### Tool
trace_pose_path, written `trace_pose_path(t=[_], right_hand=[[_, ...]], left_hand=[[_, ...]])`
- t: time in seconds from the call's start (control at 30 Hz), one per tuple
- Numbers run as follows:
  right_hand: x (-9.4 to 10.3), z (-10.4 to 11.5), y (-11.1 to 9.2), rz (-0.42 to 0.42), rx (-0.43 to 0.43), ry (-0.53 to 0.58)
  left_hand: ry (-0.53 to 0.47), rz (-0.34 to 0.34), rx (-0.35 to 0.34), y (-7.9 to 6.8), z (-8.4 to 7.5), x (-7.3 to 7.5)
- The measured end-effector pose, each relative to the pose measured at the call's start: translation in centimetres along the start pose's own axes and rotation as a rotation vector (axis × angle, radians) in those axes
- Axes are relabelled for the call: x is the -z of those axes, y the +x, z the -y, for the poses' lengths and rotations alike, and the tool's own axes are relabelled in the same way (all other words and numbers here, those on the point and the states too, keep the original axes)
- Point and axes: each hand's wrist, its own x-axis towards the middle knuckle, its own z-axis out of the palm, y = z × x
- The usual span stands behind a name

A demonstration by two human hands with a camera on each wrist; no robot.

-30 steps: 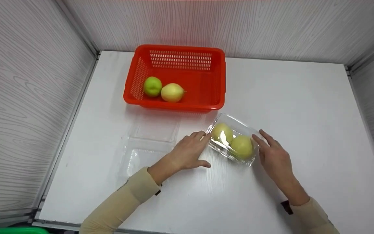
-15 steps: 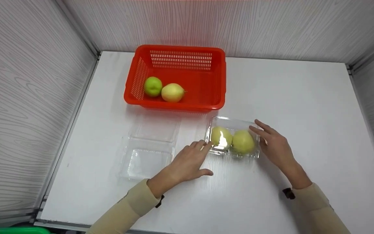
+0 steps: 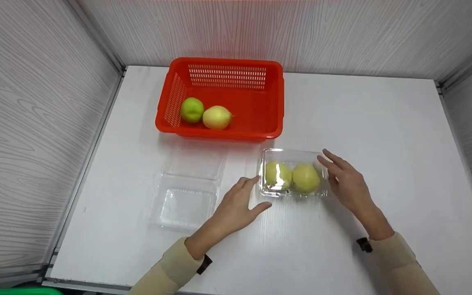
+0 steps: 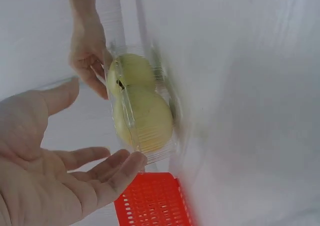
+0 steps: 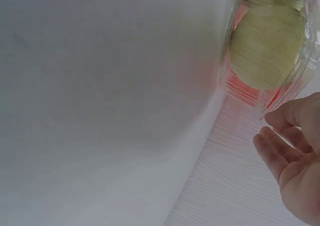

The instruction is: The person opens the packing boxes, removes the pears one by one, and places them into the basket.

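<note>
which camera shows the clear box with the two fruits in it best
The head view: the clear box shows nearly whole from above, both fruits side by side. The left wrist view shows it from one end, one fruit partly hiding the other; the right wrist view cuts it off.

White tabletop (image 3: 383, 123), grey wood-grained walls (image 3: 342, 37), green object (image 3: 14, 291)

Clear boxes (image 3: 297, 155) (image 3: 189, 207): two are counted
Yellow fruits (image 3: 278, 177) (image 3: 305, 178) (image 3: 217, 118): three are counted
Green fruit (image 3: 191, 110): one
Red basket (image 3: 228, 61): one
Desk (image 3: 383, 123): one
</note>
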Motion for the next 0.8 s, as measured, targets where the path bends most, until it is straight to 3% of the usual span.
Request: trace_pose_path(t=[0.2,0.4,0.63,0.8], right_hand=[[0.3,2.8,-1.1,-0.155,0.042,-0.02],[-0.1,6.2,-1.7,-0.202,0.121,-0.044],[-1.8,9.0,-2.0,-0.201,0.235,-0.035],[-3.0,10.3,-2.0,-0.182,0.297,-0.129]], left_hand=[[-0.365,-0.123,0.121,-0.2,0.6,-0.1],[-0.633,-0.194,0.236,0.2,1.5,-1.2],[-0.847,-0.228,0.333,0.9,2.7,-3.0],[-0.926,-0.226,0.388,1.7,3.2,-3.9]])
